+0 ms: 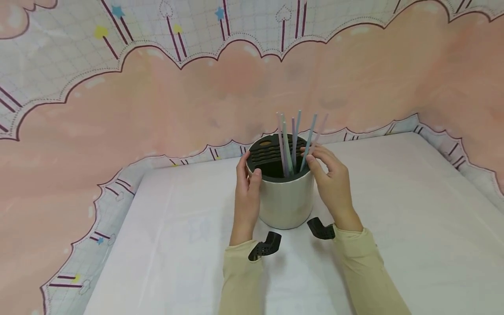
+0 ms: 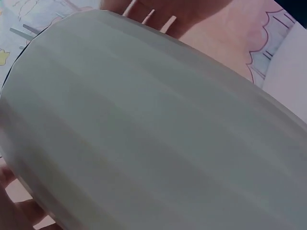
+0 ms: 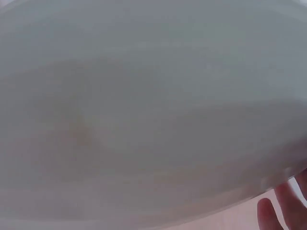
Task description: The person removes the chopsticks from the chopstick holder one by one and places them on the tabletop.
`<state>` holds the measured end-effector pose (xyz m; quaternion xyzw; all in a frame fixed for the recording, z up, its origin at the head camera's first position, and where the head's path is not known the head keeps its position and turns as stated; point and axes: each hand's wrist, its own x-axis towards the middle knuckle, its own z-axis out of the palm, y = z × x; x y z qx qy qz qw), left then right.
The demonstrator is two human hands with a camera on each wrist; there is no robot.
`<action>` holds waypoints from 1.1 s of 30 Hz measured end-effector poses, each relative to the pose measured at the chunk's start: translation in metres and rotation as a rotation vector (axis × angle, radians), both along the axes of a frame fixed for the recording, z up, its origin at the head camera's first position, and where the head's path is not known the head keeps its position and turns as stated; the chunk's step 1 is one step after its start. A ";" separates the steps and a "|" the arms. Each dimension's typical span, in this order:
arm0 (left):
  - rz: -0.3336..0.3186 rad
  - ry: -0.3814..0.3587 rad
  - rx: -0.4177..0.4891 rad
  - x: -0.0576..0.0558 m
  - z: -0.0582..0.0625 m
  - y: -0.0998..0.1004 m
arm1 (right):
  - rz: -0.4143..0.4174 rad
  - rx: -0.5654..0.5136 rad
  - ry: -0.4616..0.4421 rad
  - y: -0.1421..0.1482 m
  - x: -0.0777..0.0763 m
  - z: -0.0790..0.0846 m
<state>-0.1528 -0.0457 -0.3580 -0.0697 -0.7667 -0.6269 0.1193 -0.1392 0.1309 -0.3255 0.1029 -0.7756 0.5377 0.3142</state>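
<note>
Light grey container (image 1: 286, 201) stood upright on the white surface (image 1: 189, 240), just right of frame centre, directly between both hands. Its axis ran near vertical. Left hand (image 1: 246, 203) grasped the left side, thumb at the front rim. Right hand (image 1: 334, 186) grasped the upper right edge; couldn't tell if it also pinched a straw. Straws (image 1: 287, 148) poked up past the rim from the front-right part of the dark slotted insert (image 1: 261, 158); rightmost ones leaned toward upper right. Right hand was clearly nearer to them. Labels: no brand or writing legible on the container; patterned cloth (image 1: 244, 96) behind showed printed stars and lines, no readable text.
</note>
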 end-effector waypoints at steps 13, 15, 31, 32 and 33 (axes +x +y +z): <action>0.112 0.145 -0.147 0.010 0.003 -0.003 | 0.146 -0.067 0.057 -0.008 0.001 -0.006; 0.106 0.141 -0.153 0.009 0.004 0.000 | 0.216 -0.077 0.062 -0.005 0.005 -0.003; 0.105 0.127 -0.136 0.007 0.001 0.014 | 0.281 -0.003 0.117 0.018 0.012 0.016; 0.104 0.132 -0.135 0.007 0.001 0.015 | 0.286 -0.085 0.137 0.020 0.012 0.017; 0.103 0.137 -0.135 0.006 0.000 0.015 | 0.291 -0.162 0.159 0.022 0.012 0.019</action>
